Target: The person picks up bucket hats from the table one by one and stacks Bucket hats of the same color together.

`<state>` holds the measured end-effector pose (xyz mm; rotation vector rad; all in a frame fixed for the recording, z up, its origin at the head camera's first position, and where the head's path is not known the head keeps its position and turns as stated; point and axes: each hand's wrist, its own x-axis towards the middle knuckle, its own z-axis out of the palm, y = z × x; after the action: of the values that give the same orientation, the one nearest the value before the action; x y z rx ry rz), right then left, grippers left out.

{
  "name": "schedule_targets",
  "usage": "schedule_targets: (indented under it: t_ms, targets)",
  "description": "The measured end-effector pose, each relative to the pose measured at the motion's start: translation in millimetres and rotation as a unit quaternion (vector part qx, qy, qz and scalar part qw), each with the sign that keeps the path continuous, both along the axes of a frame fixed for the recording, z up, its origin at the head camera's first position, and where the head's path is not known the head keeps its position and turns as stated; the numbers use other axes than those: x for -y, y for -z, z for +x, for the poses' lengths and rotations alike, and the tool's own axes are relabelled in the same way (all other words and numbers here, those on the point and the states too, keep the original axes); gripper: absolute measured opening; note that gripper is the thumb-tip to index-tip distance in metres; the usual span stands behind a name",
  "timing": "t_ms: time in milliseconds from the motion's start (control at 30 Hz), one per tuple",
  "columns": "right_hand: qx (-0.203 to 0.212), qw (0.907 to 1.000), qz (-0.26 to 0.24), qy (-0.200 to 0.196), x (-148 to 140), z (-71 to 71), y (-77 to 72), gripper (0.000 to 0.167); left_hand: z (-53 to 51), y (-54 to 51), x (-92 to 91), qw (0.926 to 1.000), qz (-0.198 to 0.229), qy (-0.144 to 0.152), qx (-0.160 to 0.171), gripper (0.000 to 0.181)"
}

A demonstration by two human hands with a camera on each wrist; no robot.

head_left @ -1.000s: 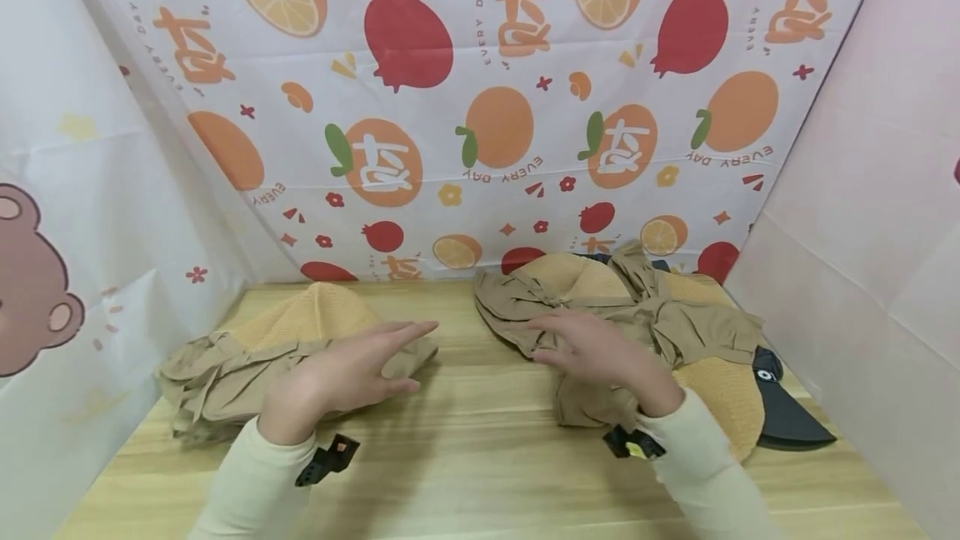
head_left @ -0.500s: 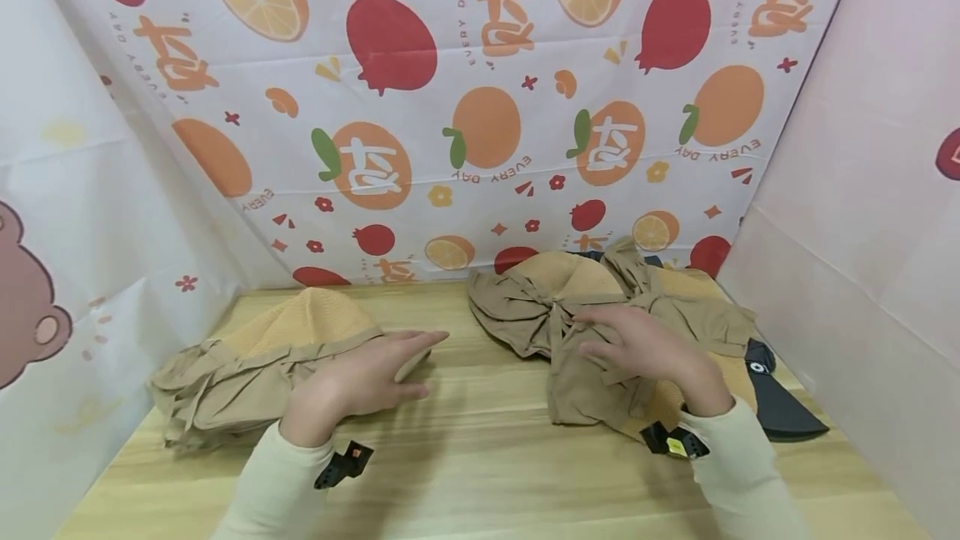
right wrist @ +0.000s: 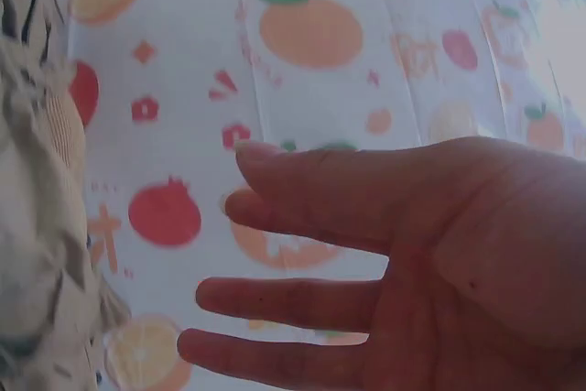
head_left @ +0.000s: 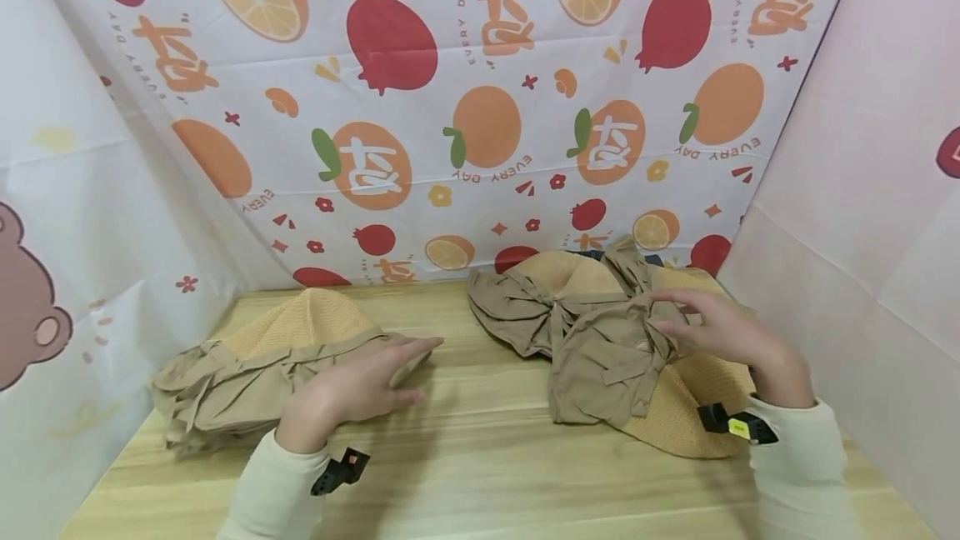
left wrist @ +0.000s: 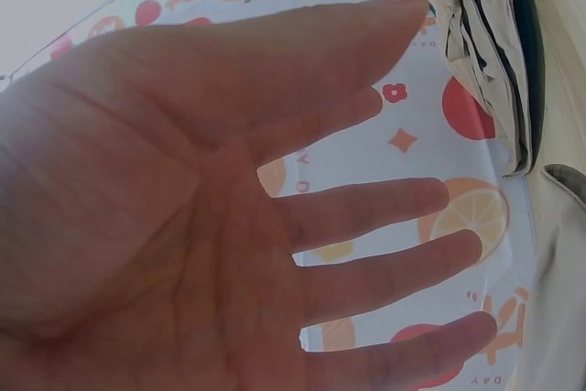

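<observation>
A sun hat with a straw-coloured woven crown (head_left: pixel 300 327) and a gathered khaki cloth brim lies on the left of the table. My left hand (head_left: pixel 360 390) hovers just over its right side; in the left wrist view the fingers (left wrist: pixel 385 276) are straight and spread, gripping nothing. On the right lies an overlapping pile of similar hats (head_left: pixel 600 357), khaki cloth over woven crowns. Above the pile's right part is my right hand (head_left: pixel 723 327), its fingers (right wrist: pixel 284 299) extended with nothing held. Whether it touches the cloth, I cannot tell. It hides part of the pile.
The wooden table (head_left: pixel 480 457) stretches between the hats and toward the front. Behind stands a fruit-printed cloth wall (head_left: pixel 495 215). Pale cloth walls close off the left (head_left: pixel 112 215) and right (head_left: pixel 847 215) sides.
My right hand has moved rightward across the pile. The left hand moved slightly right at first, then stayed nearly in place. The hats look unmoved; the dark visor is now hidden behind the right arm.
</observation>
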<state>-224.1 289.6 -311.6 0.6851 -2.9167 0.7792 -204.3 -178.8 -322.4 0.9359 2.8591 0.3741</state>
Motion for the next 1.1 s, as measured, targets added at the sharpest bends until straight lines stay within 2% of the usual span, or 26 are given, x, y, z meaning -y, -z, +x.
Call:
schedule_targets:
  t_ms: [133, 333, 467, 567, 700, 900, 1100]
  targets:
    - [0.037, 0.9991, 0.001, 0.019, -20, -2.9, 4.3, 0.048, 0.6, -0.8, 0.1, 1.0000, -0.002, -0.004, 0.001, 0.072]
    - [0.097, 0.9917, 0.048, 0.069, -50, -5.4, 10.5, 0.050, 0.9, -0.4, 0.0, 1.0000, -0.004, -0.007, 0.004, 0.072]
    - [0.168, 0.9802, 0.046, 0.094, -68, -6.5, 13.1, 0.051, 0.9, -0.9, 0.3, 0.9999, -0.004, -0.009, 0.006, 0.072]
    - [0.230, 0.9667, 0.016, 0.110, -78, -6.9, 15.2, 0.055, 1.3, -1.8, 1.1, 0.9998, 0.000, -0.012, 0.013, 0.072]
    - [0.272, 0.9530, 0.005, 0.133, -85, -8.3, 19.6, 0.059, 1.6, -2.7, 1.9, 0.9997, 0.005, -0.016, 0.020, 0.071]
    - [0.346, 0.9258, -0.021, 0.150, -94, -12.4, 32.3, 0.064, 2.4, -3.6, 2.1, 0.9995, 0.008, -0.017, 0.024, 0.071]
    - [0.353, 0.9217, -0.048, 0.155, -99, -13.5, 43.9, 0.058, 2.2, -4.1, 1.2, 0.9995, 0.006, -0.017, 0.025, 0.071]
